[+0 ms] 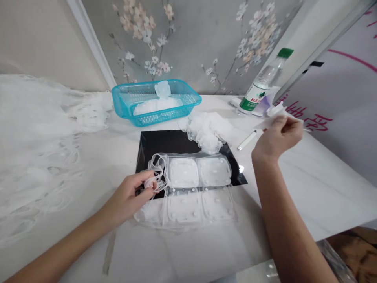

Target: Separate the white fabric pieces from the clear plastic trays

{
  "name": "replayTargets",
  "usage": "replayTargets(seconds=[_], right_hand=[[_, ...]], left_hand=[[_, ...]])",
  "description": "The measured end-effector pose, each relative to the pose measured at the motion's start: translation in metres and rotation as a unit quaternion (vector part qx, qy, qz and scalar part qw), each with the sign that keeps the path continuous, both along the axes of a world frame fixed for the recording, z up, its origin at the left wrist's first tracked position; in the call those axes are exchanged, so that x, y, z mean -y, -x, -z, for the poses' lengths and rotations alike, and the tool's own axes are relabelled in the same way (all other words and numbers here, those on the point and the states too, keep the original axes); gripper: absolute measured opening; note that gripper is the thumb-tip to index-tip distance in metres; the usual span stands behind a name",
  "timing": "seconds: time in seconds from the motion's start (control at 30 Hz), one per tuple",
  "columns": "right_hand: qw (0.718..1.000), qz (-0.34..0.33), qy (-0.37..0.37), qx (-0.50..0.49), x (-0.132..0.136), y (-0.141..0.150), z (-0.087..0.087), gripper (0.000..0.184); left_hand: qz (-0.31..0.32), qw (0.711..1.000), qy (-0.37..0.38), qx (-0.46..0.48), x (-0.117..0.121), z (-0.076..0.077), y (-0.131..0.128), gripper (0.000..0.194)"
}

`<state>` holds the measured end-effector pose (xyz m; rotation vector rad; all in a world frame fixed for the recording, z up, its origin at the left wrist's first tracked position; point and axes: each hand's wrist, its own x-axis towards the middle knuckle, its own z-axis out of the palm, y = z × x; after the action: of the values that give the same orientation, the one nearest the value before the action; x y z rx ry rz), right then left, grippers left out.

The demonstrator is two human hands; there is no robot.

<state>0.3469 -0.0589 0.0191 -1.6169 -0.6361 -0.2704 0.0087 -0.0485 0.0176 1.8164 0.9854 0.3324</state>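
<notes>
While the left hand [132,196] pinches translucent strands [161,175] over the black mat [159,143] | right hand [277,137] grips white piece [266,123], right of mat | moulded sheet [185,173] overlaps mat's front | gentle, even pulling likely prevents tearing

Left of centre, the left hand [132,194] grips looped translucent plastic strips [160,173] beside a clear plastic sheet [200,188] with four white square panels [184,173]. At right, the right hand [278,137] curls against thin white material [275,110]; grip unclear. Upper centre: blue perforated plastic basket [125,106].
</notes>
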Motion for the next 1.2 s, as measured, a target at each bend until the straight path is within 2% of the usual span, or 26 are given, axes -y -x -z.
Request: replayTargets(seconds=[0.03, 0.1, 0.23, 0.33, 0.37, 0.47, 0.53, 0.6, 0.67, 0.7, 0.77, 0.8, 0.83, 0.87, 0.9, 0.97, 1.03, 1.1, 1.13, 1.2], right_hand=[[1.0, 0.012, 0.007, 0.025, -0.001, 0.0, -0.001, 0.024], [0.993, -0.04, 0.068, 0.092, -0.005, 0.005, 0.002, 0.018], [0.932, -0.23, 0.203, 0.195, -0.013, 0.032, 0.013, 0.004], [0.898, -0.294, 0.214, 0.248, -0.009, 0.061, 0.008, 0.009], [0.878, -0.332, 0.22, 0.266, -0.005, 0.071, 0.005, 0.012], [0.784, -0.48, 0.279, 0.279, 0.004, 0.093, -0.004, 0.015], [0.745, -0.534, 0.316, 0.243, 0.008, 0.099, -0.006, 0.011], [0.746, -0.548, 0.313, 0.211, 0.009, 0.099, -0.005, 0.008], [0.773, -0.539, 0.275, 0.191, 0.011, 0.098, -0.008, 0.005], [0.789, -0.533, 0.248, 0.178, 0.012, 0.098, -0.01, 0.005], [0.806, -0.545, 0.198, 0.121, 0.017, 0.1, -0.019, 0.007], [0.802, -0.565, 0.177, 0.078, 0.02, 0.103, -0.025, 0.008], [0.793, -0.587, 0.158, 0.033, 0.024, 0.105, -0.031, 0.009], [0.779, -0.61, 0.145, -0.008, 0.027, 0.108, -0.038, 0.01], [0.761, -0.633, 0.135, -0.043, 0.031, 0.111, -0.044, 0.01], [0.724, -0.673, 0.118, -0.098, 0.037, 0.116, -0.054, 0.011], [0.688, -0.704, 0.101, -0.144, 0.04, 0.119, -0.061, 0.011], [0.67, -0.715, 0.089, -0.178, 0.04, 0.119, -0.063, 0.012], [0.672, -0.712, 0.088, -0.185, 0.039, 0.118, -0.062, 0.012], [0.695, -0.691, 0.1, -0.17, 0.036, 0.116, -0.057, 0.012]], left_hand=[[-0.009, 1.0, 0.008, 0.015, -0.001, -0.001, 0.0, 0.014], [-0.044, 0.997, 0.011, 0.057, -0.002, -0.003, 0.0, 0.015], [-0.145, 0.983, 0.019, 0.115, -0.002, -0.004, 0.0, 0.016], [-0.209, 0.969, 0.033, 0.129, -0.002, -0.003, 0.0, 0.015], [-0.232, 0.962, 0.027, 0.14, -0.002, -0.003, -0.001, 0.015], [-0.306, 0.935, -0.004, 0.181, -0.003, -0.002, -0.001, 0.015], [-0.343, 0.918, -0.005, 0.198, -0.005, 0.0, -0.002, 0.014], [-0.352, 0.915, 0.006, 0.198, -0.006, 0.002, -0.003, 0.016], [-0.346, 0.918, 0.017, 0.191, -0.008, 0.004, -0.004, 0.016], [-0.352, 0.917, 0.001, 0.189, -0.008, 0.004, -0.004, 0.017], [-0.371, 0.908, -0.081, 0.177, -0.008, 0.003, -0.003, 0.036], [-0.374, 0.901, -0.144, 0.167, -0.008, 0.001, -0.002, 0.044], [-0.355, 0.898, -0.207, 0.155, -0.008, -0.002, -0.001, 0.043], [-0.316, 0.902, -0.255, 0.148, -0.008, -0.005, 0.001, 0.036], [-0.257, 0.915, -0.271, 0.149, -0.008, -0.009, 0.002, 0.027], [-0.13, 0.951, -0.216, 0.181, -0.007, -0.016, 0.002, 0.026], [-0.03, 0.973, -0.077, 0.215, -0.005, -0.018, 0.0, 0.054], [0.011, 0.968, 0.075, 0.24, -0.001, -0.016, -0.005, 0.081], [0.014, 0.961, 0.141, 0.237, 0.001, -0.015, -0.008, 0.083], [0.004, 0.949, 0.239, 0.207, 0.005, -0.012, -0.013, 0.065]])
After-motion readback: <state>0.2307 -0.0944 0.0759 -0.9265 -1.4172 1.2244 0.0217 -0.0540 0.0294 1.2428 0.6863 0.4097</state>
